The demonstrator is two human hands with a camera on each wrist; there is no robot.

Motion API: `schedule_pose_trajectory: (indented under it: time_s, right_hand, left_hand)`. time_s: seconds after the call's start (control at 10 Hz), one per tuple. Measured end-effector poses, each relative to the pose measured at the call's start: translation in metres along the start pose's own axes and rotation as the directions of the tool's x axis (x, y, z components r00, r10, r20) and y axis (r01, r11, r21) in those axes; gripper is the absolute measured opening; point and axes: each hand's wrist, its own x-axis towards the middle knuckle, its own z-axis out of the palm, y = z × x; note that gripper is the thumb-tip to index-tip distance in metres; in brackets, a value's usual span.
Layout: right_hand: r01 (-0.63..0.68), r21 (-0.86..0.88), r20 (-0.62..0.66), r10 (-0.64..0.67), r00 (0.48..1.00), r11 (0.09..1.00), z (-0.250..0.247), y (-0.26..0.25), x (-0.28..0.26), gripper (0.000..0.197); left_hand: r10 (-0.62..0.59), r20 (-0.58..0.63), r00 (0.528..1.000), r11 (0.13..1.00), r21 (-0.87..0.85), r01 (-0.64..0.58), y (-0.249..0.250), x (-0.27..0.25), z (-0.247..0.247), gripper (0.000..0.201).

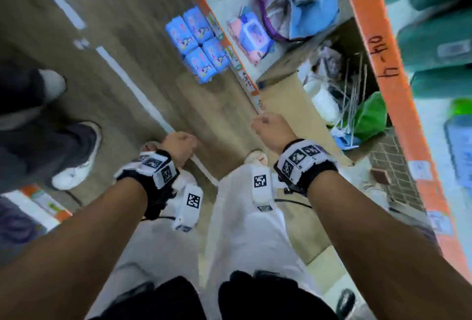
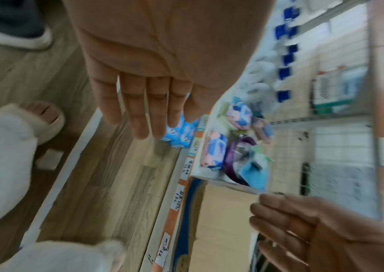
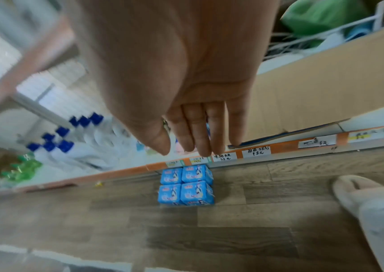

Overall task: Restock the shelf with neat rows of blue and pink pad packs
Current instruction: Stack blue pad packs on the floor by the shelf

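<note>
Several blue pad packs (image 1: pixel 198 44) stand in a tight square block on the wooden floor against the orange edge of the bottom shelf (image 1: pixel 231 50). The right wrist view shows this block (image 3: pixel 186 185) below my fingers, and the left wrist view catches part of the blue packs (image 2: pixel 181 136). Pink-and-blue packs (image 1: pixel 251 36) lie loose on the bottom shelf; the pink-and-blue packs (image 2: pixel 214 152) sit behind the price labels. My left hand (image 1: pixel 180 147) (image 2: pixel 163 125) and right hand (image 1: pixel 269 128) (image 3: pixel 186 147) hang in the air above the floor, fingers straight, holding nothing.
A cardboard box (image 1: pixel 293 89) full of wire racks and bags sits on the shelf to the right. Bottles with blue caps (image 3: pixel 70 139) line the shelf further along. Another person's legs and white shoes (image 1: pixel 76 156) stand at the left. My own slippered foot (image 3: pixel 360 189) is near the block.
</note>
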Motion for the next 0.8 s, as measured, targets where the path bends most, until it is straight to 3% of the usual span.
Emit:
schedule_pose_trajectory:
  time_s: [0.1, 0.2, 0.3, 0.4, 0.5, 0.6, 0.7, 0.8]
  right_hand:
    - [0.044, 0.156, -0.060, -0.035, 0.998, 0.987, -0.016, 0.007, -0.060, 0.018]
    - [0.138, 0.317, -0.157, -0.091, 0.983, 0.938, -0.037, 0.013, -0.118, 0.009]
    - [0.272, 0.360, -0.265, -0.182, 0.947, 0.892, -0.077, 0.035, -0.172, 0.007]
    - [0.359, 0.398, -0.395, -0.196, 0.898, 0.845, -0.123, 0.081, -0.225, 0.015]
    - [0.448, 0.469, -0.511, -0.180, 0.841, 0.761, -0.171, 0.141, -0.277, 0.012]
    - [0.556, 0.449, -0.642, -0.181, 0.745, 0.699, -0.227, 0.214, -0.332, 0.014]
    - [0.639, 0.335, -0.788, -0.166, 0.593, 0.693, -0.284, 0.285, -0.390, 0.015]
    - [0.710, 0.262, -0.900, -0.099, 0.424, 0.653, -0.334, 0.347, -0.443, 0.009]
  left_hand:
    - [0.121, -0.067, 0.990, 0.984, 0.137, -0.111, 0.039, -0.080, -0.030, 0.025]
    - [0.307, -0.072, 0.949, 0.929, 0.236, -0.283, 0.058, -0.131, -0.019, 0.021]
    - [0.444, -0.007, 0.896, 0.867, 0.256, -0.428, 0.091, -0.182, 0.019, 0.014]
    - [0.625, 0.191, 0.757, 0.645, 0.420, -0.638, 0.114, -0.243, 0.093, 0.012]
    - [0.739, 0.382, 0.556, 0.366, 0.465, -0.806, 0.127, -0.306, 0.178, 0.007]
    - [0.761, 0.521, 0.386, 0.197, 0.382, -0.903, 0.130, -0.375, 0.275, 0.020]
    - [0.778, 0.607, 0.160, -0.021, 0.281, -0.960, 0.128, -0.440, 0.361, 0.028]
    - [0.753, 0.654, -0.067, -0.296, 0.246, -0.923, 0.127, -0.490, 0.435, 0.040]
